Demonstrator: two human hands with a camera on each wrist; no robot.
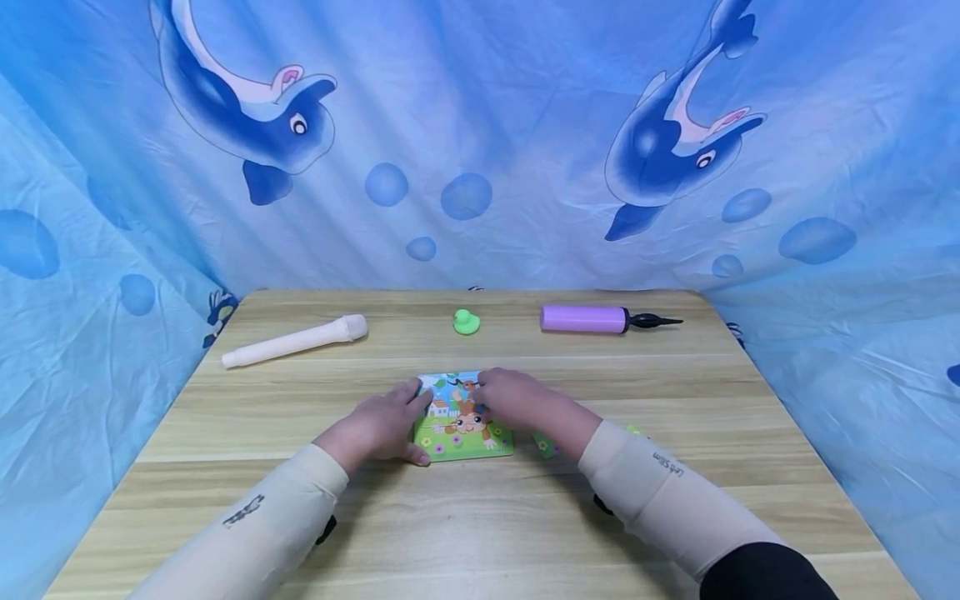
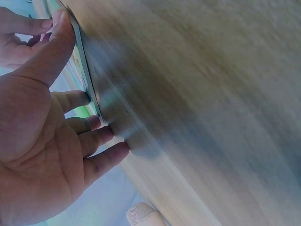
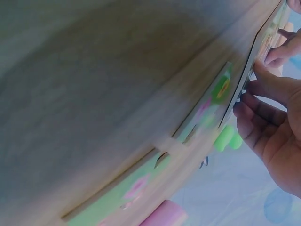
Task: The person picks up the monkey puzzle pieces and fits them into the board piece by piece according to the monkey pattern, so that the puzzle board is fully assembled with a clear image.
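A jigsaw puzzle [image 1: 461,446] with a cartoon monkey, a small house and flowers lies flat on the table in front of me. Along its left side rests my left hand [image 1: 385,423], thumb near the lower corner and the other fingers spread up the edge. In the left wrist view its fingers [image 2: 106,157] are mostly straight. My right hand [image 1: 517,402] pinches at the upper right corner with bent fingers and thumb, hiding that part of the picture. Two loose puzzle pieces [image 3: 202,110], green with flowers, lie right of the puzzle, partly under my right forearm in the head view.
Toward the back of the wooden table [image 1: 300,500] lie a white toy microphone [image 1: 296,342], a green rubber duck [image 1: 466,322] and a purple hand pump [image 1: 583,319] with a black nozzle. A blue dolphin-print curtain [image 1: 525,108] hangs around the back and sides.
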